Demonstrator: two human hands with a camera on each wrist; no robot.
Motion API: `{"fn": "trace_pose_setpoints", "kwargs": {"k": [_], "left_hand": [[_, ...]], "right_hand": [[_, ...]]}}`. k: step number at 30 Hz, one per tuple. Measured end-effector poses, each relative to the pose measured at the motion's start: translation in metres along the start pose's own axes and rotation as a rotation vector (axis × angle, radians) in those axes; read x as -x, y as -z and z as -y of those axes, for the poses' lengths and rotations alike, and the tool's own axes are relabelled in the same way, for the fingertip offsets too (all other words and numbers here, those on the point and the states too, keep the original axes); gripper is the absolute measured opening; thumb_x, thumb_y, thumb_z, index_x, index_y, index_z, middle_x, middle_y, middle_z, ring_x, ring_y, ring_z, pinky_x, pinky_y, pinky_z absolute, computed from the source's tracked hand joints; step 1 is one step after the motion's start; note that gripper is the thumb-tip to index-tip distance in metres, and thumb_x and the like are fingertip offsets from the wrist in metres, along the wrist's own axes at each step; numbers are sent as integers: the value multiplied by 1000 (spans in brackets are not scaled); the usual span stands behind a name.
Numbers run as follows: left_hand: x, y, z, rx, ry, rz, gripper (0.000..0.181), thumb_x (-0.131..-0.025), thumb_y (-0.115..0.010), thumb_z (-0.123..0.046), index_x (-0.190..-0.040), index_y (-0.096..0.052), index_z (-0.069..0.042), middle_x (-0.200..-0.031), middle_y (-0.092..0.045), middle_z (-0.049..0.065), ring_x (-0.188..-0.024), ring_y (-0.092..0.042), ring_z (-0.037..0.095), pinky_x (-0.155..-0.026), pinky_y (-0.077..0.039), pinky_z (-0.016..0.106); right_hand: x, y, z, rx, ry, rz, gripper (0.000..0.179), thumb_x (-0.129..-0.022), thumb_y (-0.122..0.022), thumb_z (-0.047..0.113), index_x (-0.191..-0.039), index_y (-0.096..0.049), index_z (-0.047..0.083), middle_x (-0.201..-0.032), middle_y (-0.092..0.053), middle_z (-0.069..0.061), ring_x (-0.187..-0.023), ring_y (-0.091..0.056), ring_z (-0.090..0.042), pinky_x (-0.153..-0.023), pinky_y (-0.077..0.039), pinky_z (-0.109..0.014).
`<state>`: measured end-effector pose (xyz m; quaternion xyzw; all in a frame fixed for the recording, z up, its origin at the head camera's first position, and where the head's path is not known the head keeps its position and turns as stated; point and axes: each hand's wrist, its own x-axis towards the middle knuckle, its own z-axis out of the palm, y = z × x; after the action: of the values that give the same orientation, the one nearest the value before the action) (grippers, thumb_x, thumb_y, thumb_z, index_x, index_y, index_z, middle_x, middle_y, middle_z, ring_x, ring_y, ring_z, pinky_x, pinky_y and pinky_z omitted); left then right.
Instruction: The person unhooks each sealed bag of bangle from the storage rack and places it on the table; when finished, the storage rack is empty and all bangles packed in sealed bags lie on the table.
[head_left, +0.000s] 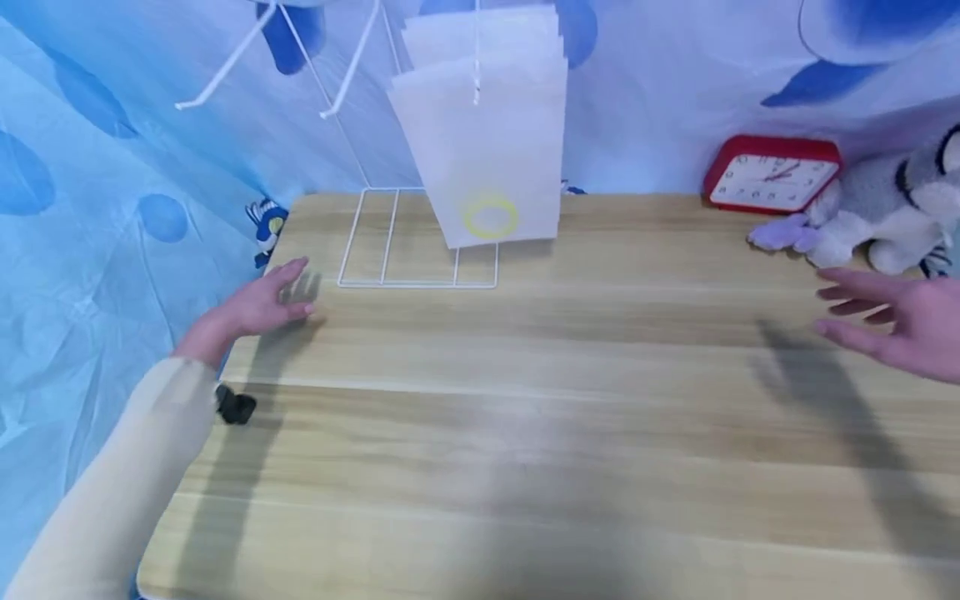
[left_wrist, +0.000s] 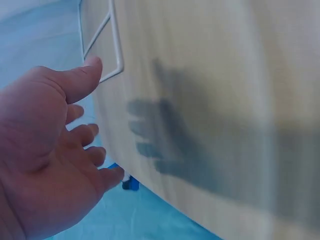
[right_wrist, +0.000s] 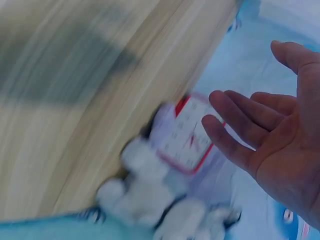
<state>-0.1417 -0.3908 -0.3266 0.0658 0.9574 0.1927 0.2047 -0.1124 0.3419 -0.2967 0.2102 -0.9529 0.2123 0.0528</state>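
My left hand [head_left: 258, 304] hovers above the left side of the wooden table [head_left: 525, 400], its fingers loosely spread and holding nothing. In the left wrist view the palm of that hand [left_wrist: 60, 155] shows, and its shadow falls on the wood. Over the table's right side is my right hand [head_left: 911, 321], fingers relaxed, nothing held. It is nearest to a grey and white plush toy [head_left: 885, 200] and a red square clock [head_left: 776, 173]. Both the clock [right_wrist: 192, 132] and the toy [right_wrist: 145, 190] appear blurred in the right wrist view.
A white wire rack [head_left: 417, 285] stands at the back left, its hooks projecting forward. White sheets [head_left: 487, 142] hang from one hook, with a yellow ring near the bottom. Blue patterned cloth [head_left: 645, 117] covers the back and left. A small black object [head_left: 236, 407] sits by the left sleeve.
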Motion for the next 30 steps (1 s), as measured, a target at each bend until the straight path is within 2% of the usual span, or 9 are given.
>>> {"fn": "trace_pose_setpoints", "kwargs": {"k": [1, 2, 4, 5, 9, 11, 17, 24, 30], "left_hand": [[-12, 1, -1, 3, -7, 4, 87, -99, -63, -23, -158, -3, 2, -160, -2, 32, -144, 1, 55, -112, -3, 68], [-23, 2, -2, 4, -8, 11, 89, -98, -64, -24, -158, -3, 1, -161, -1, 30, -144, 2, 55, -111, -2, 69], [-42, 3, -3, 7, -13, 32, 93, -96, -67, -25, -159, -2, -2, -162, 2, 27, -145, 6, 54, -111, 0, 70], [-50, 4, -2, 13, -15, 44, 96, -95, -68, -27, -159, -1, -3, -163, 3, 26, -145, 8, 53, -111, 1, 70], [-72, 10, 2, 53, -22, 93, 105, -89, -75, -29, -158, -1, 0, -162, 7, 26, -144, 16, 52, -111, 6, 69], [-78, 14, 2, 63, -22, 110, 109, -87, -78, -31, -158, -2, 1, -162, 7, 27, -143, 17, 52, -109, 7, 70], [-87, 15, 1, 32, -9, 164, 114, -83, -81, -35, -159, -3, 0, -163, 7, 26, -143, 16, 53, -108, 4, 74], [-92, 14, 1, -29, -42, 143, 111, -83, -82, -32, -157, -7, 3, -161, 2, 31, -141, 14, 57, -107, -1, 75], [-95, 13, -5, -120, -44, 156, 106, -86, -80, -28, -157, -7, 3, -160, 3, 32, -141, 13, 58, -107, -3, 76]], "right_hand": [[-4, -1, 5, 49, 28, 35, 54, -81, -81, 9, -128, -61, -8, -99, -74, -20, -75, -65, 6, -55, -48, -11], [-9, -3, 8, 73, 54, 75, 54, -81, -82, 10, -123, -60, -14, -98, -70, -31, -75, -69, -4, -55, -51, -15], [-19, -7, 15, 88, 87, 133, 54, -82, -83, 14, -125, -60, -10, -100, -72, -24, -77, -72, -22, -57, -54, -21], [-24, -10, 20, 80, 108, 146, 54, -82, -83, 14, -125, -61, -9, -101, -73, -22, -79, -73, -24, -57, -55, -22], [-47, -18, 40, -43, 201, 153, 53, -81, -83, 9, -128, -62, -4, -102, -74, -11, -84, -69, -7, -64, -54, -16], [-58, -19, 50, -88, 242, 153, 53, -81, -83, 7, -128, -63, -2, -103, -75, -7, -85, -68, -5, -66, -55, -18], [-87, -23, 76, -151, 317, 144, 49, -85, -79, 6, -130, -62, -3, -106, -74, -8, -87, -71, -17, -69, -58, -26], [-127, -25, 109, -261, 302, 77, 44, -90, -72, 3, -132, -61, -1, -112, -73, -10, -92, -70, -19, -76, -52, -14], [-159, -10, 137, -367, 250, -5, 39, -96, -67, 7, -134, -60, 0, -119, -70, -12, -96, -67, -12, -76, -51, -15]]}}
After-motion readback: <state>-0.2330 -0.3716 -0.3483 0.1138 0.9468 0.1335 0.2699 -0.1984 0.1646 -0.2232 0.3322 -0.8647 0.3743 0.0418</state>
